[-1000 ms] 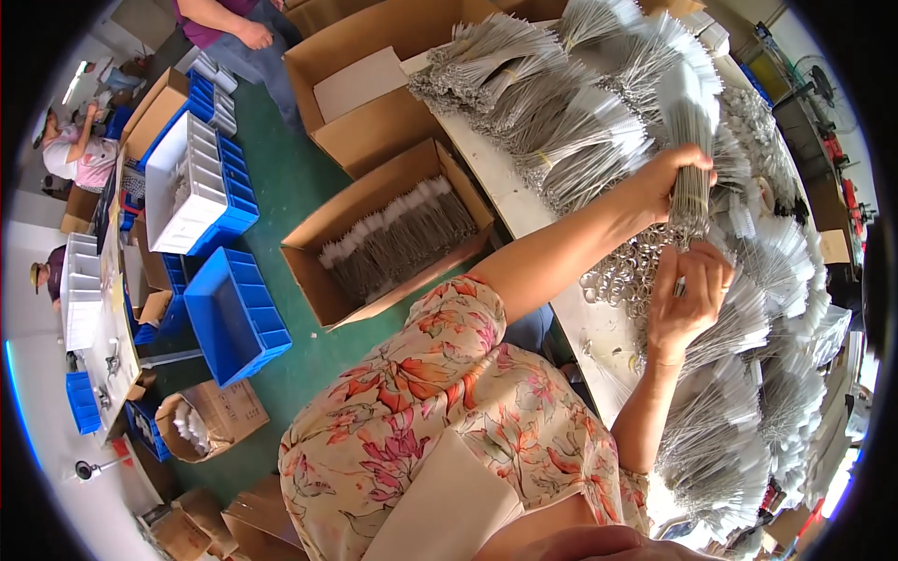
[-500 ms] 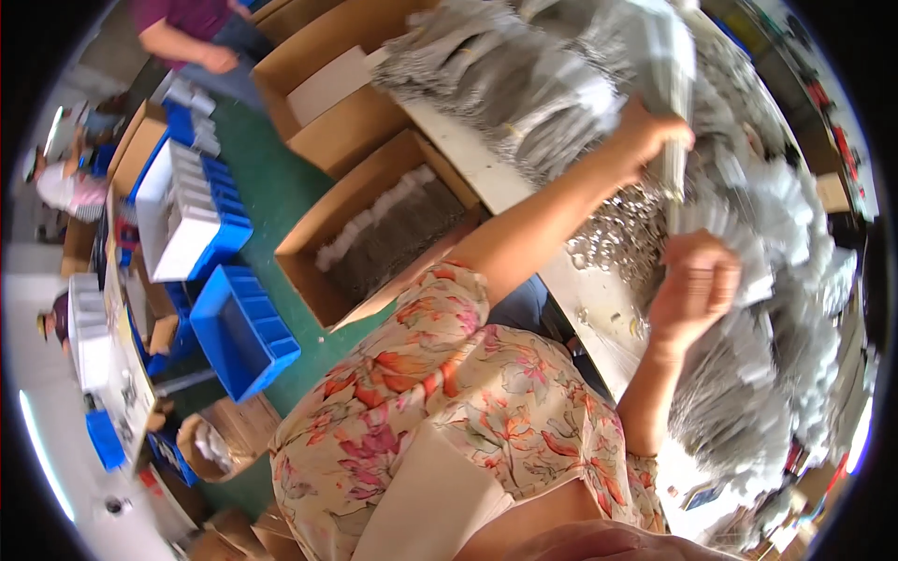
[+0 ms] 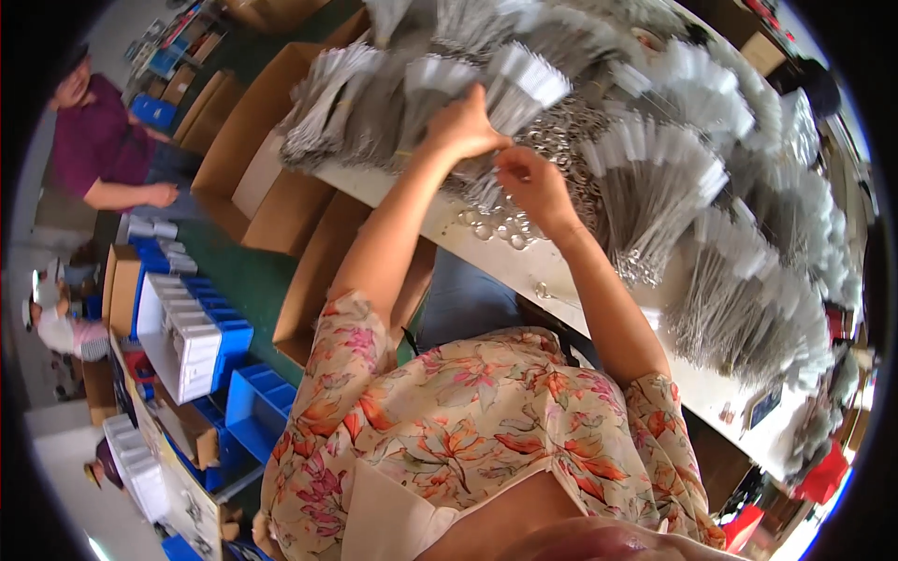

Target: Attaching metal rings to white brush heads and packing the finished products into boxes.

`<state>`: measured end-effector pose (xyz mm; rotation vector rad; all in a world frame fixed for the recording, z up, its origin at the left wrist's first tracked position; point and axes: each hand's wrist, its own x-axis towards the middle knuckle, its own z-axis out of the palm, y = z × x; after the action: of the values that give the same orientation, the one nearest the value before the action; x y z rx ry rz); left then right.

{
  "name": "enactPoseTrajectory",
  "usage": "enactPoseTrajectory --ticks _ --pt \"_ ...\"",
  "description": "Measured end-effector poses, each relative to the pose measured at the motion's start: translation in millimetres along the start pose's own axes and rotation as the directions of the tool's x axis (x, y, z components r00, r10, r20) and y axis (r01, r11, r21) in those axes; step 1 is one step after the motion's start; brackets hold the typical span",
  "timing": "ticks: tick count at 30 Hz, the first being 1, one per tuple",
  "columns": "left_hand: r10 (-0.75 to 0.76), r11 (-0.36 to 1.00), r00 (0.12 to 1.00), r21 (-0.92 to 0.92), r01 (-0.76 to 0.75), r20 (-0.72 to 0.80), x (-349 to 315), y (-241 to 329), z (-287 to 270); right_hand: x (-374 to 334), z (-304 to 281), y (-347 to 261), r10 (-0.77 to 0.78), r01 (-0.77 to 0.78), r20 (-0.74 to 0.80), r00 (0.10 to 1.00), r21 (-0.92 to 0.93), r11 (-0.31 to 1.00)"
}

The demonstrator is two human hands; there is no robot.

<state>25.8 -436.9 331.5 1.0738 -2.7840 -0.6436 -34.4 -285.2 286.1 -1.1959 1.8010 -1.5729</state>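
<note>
My left hand (image 3: 465,129) is wrapped round a bundle of thin wire brushes (image 3: 524,89), grey wire stems with whitish tips fanning out beyond my fingers. The stems' lower ends hang just under the hand, above the table. Close to those ends, on the right, is my right hand (image 3: 541,190), its fingers curled and thumb and fingertips brought together; what is between them, if anything, is too small to make out. Behind and below it, a heap of shiny metal rings (image 3: 571,140) lies on the white table (image 3: 561,280).
More bundles of wire brushes (image 3: 655,187) cover the right and far table. Open cardboard boxes (image 3: 271,201) stand along the left edge. Farther left are blue bins (image 3: 257,411) and a co-worker in a purple shirt (image 3: 103,140). A dark flat device (image 3: 764,408) lies at the right.
My left hand has lowered the bundle from a raised, blurred position. My right hand has come up to its lower end, so both hands are now close together. The view has turned.
</note>
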Motion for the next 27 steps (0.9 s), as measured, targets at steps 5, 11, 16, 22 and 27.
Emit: enactPoseTrajectory --ticks 5,11,16,22,27 --pt "0.025 0.999 0.969 -0.015 -0.030 -0.245 -21 -12 12 21 2 -3 0.022 -0.005 0.081 0.996 -0.205 0.979" --pt "-0.044 0.697 0.913 -0.667 -0.262 -0.405 -66 -55 -4 25 4 -7 0.064 -0.061 0.112 0.992 -0.028 0.998" --pt "-0.676 0.110 0.619 -0.884 -0.453 -0.401 -151 -184 -23 25 -2 10 -0.008 0.011 0.146 0.989 -0.025 1.000" --pt "-0.902 0.417 0.070 -0.818 0.396 -0.426 -218 -398 33 15 4 -16 -0.031 0.039 0.075 0.997 -0.104 0.994" --pt "-0.808 0.516 0.171 -0.537 0.667 -0.564 -221 -442 66 11 8 -26 -0.007 0.020 0.093 0.996 -0.135 0.991"
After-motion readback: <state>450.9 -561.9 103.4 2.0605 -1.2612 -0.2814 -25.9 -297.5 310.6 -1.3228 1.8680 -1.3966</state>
